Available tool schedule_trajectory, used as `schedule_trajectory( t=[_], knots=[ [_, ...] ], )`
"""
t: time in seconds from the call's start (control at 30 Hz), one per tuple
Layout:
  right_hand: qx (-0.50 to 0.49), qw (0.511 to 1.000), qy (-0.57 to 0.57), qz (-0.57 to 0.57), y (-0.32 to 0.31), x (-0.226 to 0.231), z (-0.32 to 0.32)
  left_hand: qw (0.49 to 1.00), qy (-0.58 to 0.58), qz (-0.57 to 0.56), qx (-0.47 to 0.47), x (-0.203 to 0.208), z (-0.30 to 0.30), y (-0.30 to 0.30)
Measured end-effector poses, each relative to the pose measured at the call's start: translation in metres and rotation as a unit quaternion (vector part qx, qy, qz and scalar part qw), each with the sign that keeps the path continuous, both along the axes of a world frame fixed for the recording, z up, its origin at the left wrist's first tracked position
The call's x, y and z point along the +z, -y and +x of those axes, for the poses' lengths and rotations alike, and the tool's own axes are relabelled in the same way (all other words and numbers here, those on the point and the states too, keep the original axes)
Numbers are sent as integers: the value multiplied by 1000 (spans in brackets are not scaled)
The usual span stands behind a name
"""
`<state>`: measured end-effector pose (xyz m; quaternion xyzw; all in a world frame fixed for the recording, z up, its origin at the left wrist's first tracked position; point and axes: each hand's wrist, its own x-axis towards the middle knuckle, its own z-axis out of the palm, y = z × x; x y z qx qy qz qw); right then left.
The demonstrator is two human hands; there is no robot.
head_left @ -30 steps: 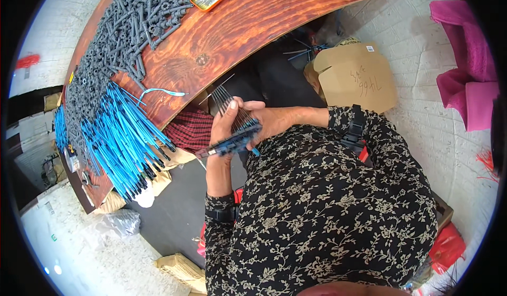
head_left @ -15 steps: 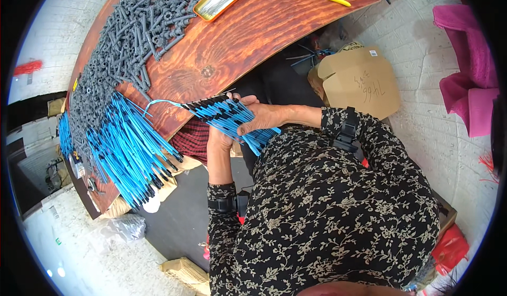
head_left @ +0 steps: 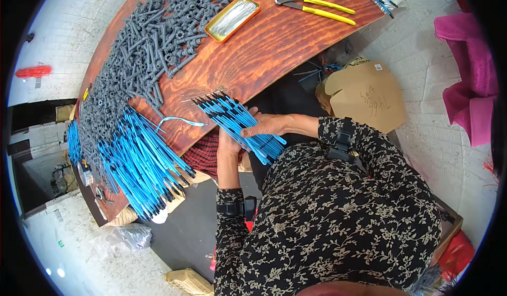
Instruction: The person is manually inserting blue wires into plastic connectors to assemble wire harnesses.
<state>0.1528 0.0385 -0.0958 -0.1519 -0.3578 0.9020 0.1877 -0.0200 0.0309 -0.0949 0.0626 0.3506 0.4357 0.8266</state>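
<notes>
Both my hands hold a flat bundle of thin blue rods with black sections and black tips (head_left: 229, 117), just off the table's near edge. My left hand (head_left: 227, 142) is closed round it from below, its fingers mostly hidden behind the rods. From the right, my right hand (head_left: 270, 125) grips the same bundle, thumb lying across the top. The black tips point up and left over the table; the blue ends reach toward my shirt. On the wood by the tips lies a loose light-blue strip (head_left: 182, 121).
The wooden table (head_left: 232, 66) bears a heap of grey plastic fittings (head_left: 163, 40), a pile of blue rods (head_left: 142, 161), an orange-rimmed tin of thin metal pins (head_left: 208, 30) and yellow-handled pliers (head_left: 327, 15). A cardboard box (head_left: 367, 98) stands right of my legs.
The bundle has tilted, its black-tipped end now pointing more steeply upward and standing apart from the light-blue strip. Both hands keep their hold. The whole view has shifted slightly.
</notes>
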Motion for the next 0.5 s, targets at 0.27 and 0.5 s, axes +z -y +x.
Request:
schedule_trajectory(
  t=[0.27,0.5],
  knots=[
    [24,999,35,4,-5,-2,3,925,-336,74,-159,34,-54,39],
    [34,999,19,18,-4,15,5,851,-487,188,50,120,-45,32]
  ],
)
